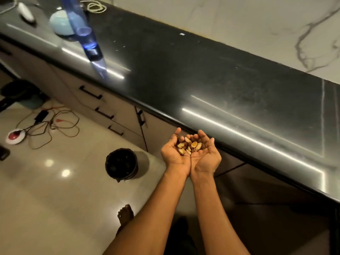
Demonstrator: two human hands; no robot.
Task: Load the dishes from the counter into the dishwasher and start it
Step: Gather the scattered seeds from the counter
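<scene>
My left hand point(173, 155) and my right hand point(207, 156) are pressed side by side, palms up, cupped just in front of the black counter's point(202, 74) front edge. Together they hold a small pile of tan nut shells point(189, 145), with the fingers curled up around it. A pale blue bowl point(59, 23) sits on the counter at the far left, partly hidden by a blurred clear blue bottle point(83, 35). No dishwasher is in view.
A black bin point(121, 163) stands on the tiled floor, left of and below my hands. Drawers with black handles point(91, 92) run under the counter. Cables point(51, 124) and a round red-and-white device point(15, 136) lie on the floor. My bare foot point(126, 214) is below.
</scene>
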